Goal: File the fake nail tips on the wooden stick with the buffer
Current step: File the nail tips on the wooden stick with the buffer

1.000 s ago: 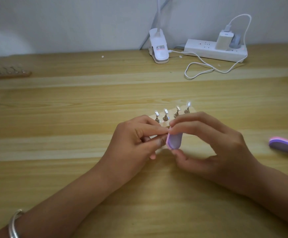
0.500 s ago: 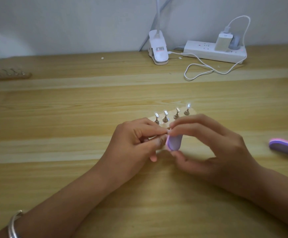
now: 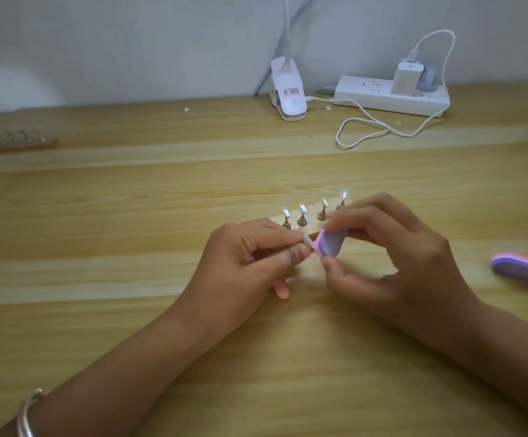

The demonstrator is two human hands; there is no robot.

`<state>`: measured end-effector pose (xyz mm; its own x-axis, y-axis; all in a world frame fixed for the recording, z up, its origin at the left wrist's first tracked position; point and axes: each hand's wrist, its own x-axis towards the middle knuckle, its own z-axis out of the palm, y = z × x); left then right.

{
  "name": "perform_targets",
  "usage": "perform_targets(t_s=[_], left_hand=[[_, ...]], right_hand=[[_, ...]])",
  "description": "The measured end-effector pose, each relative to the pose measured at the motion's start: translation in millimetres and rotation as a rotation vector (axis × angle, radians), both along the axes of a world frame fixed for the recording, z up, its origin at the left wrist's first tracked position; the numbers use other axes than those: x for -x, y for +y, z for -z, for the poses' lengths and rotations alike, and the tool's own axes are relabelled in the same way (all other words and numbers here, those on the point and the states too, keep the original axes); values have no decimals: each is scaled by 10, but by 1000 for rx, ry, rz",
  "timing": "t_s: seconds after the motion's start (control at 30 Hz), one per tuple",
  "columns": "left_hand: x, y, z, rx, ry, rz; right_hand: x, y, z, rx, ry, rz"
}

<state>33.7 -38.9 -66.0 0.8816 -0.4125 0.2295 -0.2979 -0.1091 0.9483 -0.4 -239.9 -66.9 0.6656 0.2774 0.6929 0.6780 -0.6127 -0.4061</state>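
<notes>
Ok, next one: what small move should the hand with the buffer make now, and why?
Probably a short stroke of the buffer along the edge of the nail tip. The left hand pinches that nail tip in its fingers, and the right hand holds the buffer with its edge right at the tip, seemingly touching it, so filing looks set up.

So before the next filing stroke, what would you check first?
1. Left hand pinches the nail tip between thumb and fingers: ok.
2. Right hand holds the buffer: ok.
3. Buffer edge touching the tip: cannot tell, too small.
4. Four other tips stand upright on the wooden stick: ok.
5. Spare buffer lies apart from both hands: ok.
6. How far the tip is filed: cannot tell.
</notes>
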Motion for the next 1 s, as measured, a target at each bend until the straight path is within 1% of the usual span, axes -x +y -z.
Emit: perform_targets(t_s=[0.03, 0.13, 0.23, 0.3, 0.4, 0.47, 0.57, 0.63, 0.77, 0.83, 0.9, 1.0], left_hand=[[-2, 0, -1, 11, 10, 2], [-2, -1, 7, 30, 26, 18], [-4, 1, 16, 5, 28, 3], [-2, 2, 10, -2, 29, 3], [4, 1, 6, 16, 42, 11], [8, 1, 1, 16, 40, 13], [15, -5, -14, 7, 27, 2], [18, -8, -28, 0, 37, -15], [33, -5, -76, 9, 105, -32], [45, -5, -100, 27, 127, -15], [63, -9, -113, 36, 131, 6], [78, -17, -121, 29, 113, 34]], right_hand=[[1, 1, -10, -6, 5, -12], [17, 16, 16, 64, -32, -59], [-36, -43, 0, -94, 73, 55], [-46, -42, -15, -131, 69, 45], [-4, 4, -15, -38, -16, -51], [-7, 4, -13, -26, -18, -65], [-30, -20, -22, -143, 55, -39], [-35, -24, -32, -184, 83, -2], [-34, -56, -70, -102, 172, 16], [-12, -66, -87, -107, 219, -11], [16, -54, -95, -100, 219, -12], [46, -7, -99, -77, 167, 15]])
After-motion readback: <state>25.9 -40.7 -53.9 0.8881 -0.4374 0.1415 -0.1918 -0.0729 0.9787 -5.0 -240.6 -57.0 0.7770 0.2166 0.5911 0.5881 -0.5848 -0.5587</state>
